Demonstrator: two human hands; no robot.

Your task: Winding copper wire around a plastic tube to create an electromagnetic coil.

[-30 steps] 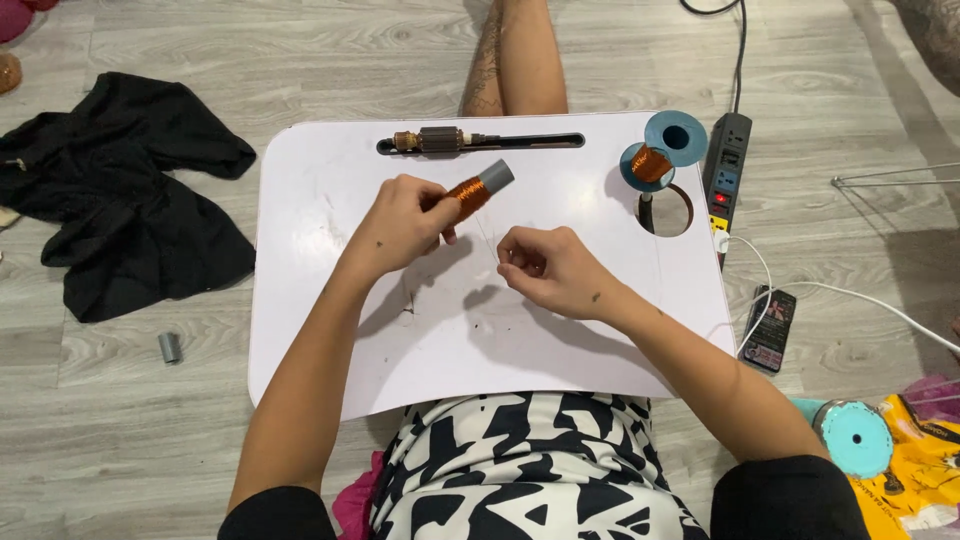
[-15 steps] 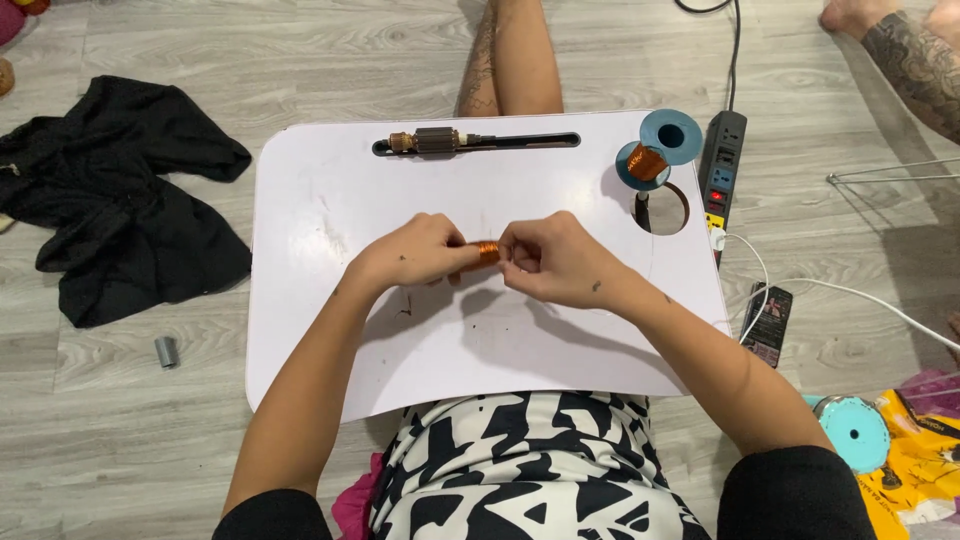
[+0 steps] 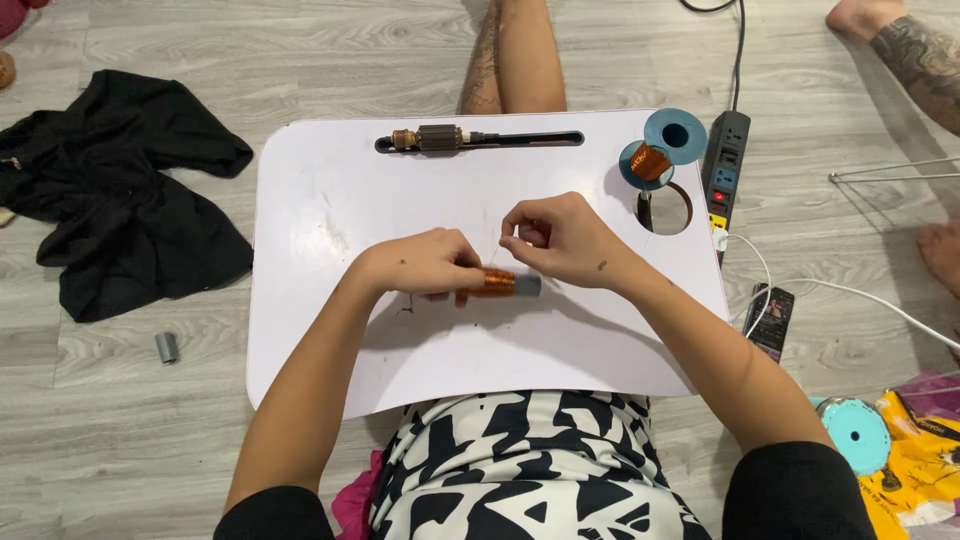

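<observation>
White tabletop point(image 3: 330, 300) on grey floor: left hand point(image 3: 425, 265) now grips the copper-wound coil point(image 3: 497, 283) level, no longer raised. Right hand point(image 3: 560, 240), just above the coil, pinches fine wire.

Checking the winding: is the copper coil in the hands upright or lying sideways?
Sideways. The copper coil lies level above the white tray, its grey end pointing toward the right hand.

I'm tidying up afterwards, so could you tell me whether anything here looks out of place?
A crumpled black garment lies on the grey wooden floor left of the white lap table, and a small grey cylinder sits loose below it.
</observation>
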